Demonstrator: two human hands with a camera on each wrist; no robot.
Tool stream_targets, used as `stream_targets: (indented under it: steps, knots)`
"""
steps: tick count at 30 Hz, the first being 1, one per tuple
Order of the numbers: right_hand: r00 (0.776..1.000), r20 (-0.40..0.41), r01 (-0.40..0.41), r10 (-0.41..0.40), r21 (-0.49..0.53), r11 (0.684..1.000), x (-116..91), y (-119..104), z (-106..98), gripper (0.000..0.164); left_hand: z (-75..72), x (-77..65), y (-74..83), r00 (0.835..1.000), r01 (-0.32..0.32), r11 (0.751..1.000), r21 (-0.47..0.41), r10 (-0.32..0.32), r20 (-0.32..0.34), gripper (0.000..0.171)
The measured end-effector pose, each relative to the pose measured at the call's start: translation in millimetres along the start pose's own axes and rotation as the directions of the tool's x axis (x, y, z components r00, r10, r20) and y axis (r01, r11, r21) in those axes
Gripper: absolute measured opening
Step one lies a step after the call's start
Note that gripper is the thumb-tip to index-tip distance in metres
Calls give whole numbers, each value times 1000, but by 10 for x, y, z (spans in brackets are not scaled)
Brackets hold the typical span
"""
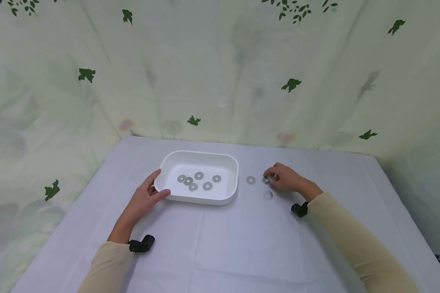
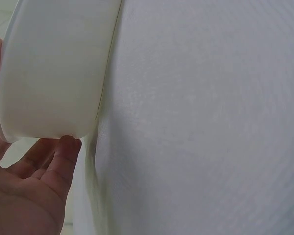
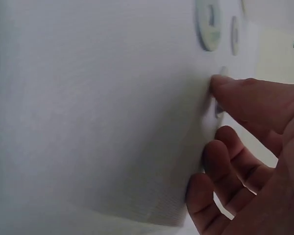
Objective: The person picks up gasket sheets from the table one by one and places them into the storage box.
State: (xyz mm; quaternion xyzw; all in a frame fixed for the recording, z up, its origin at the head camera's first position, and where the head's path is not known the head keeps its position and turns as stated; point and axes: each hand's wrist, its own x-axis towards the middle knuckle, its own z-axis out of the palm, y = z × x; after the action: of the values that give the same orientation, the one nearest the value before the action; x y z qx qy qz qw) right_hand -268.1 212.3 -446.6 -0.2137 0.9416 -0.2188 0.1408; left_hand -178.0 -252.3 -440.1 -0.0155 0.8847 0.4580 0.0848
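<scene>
My left hand (image 1: 145, 198) holds the left end of a white plastic tray (image 1: 201, 199), its thumb at the near corner and its fingers along the side. In the left wrist view, fingertips touch the tray's outer wall (image 2: 54, 73). Several flat metal washers (image 1: 207, 186) lie inside, two of them overlapping. To the right of the tray, my right hand (image 1: 285, 178) pinches a washer (image 1: 266, 180) at the table surface, partly hidden by the thumb in the right wrist view. Two loose washers lie close by, a farther washer (image 1: 251, 180) and a nearer washer (image 1: 267, 195).
A white cloth (image 1: 220, 252) covers the table. Behind it hangs a pale curtain (image 1: 220, 81) printed with green birds and leaves. Black wrist cameras are strapped on, a left camera (image 1: 142, 244) and a right camera (image 1: 299, 210).
</scene>
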Motion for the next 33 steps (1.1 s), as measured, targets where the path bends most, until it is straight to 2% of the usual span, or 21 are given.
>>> stream_targets:
  steps: [9,18,25,30,33]
  knots:
    - [999,42,-14,13,22,1000,86,-43,-43,20,-21,0,-13,1000,5,1000,10,-5,-2,92]
    - [999,10,-46,45,99,994,47,19,-3,30,-29,25,-32,1000,2,1000,10,-2,-7,91]
    - [1000,-2,-22,22,122,992,8,42,-6,28,-31,25,-10,1000,2,1000,5,-2,-9,90]
    - [999,-13,-40,43,158,987,35,71,-57,30,-19,-2,-1,1000,2,1000,6,-2,-9,91]
    - [999,-42,-18,27,197,980,49,76,-118,33,1,-5,-6,1000,-1,1000,-11,1,-6,92]
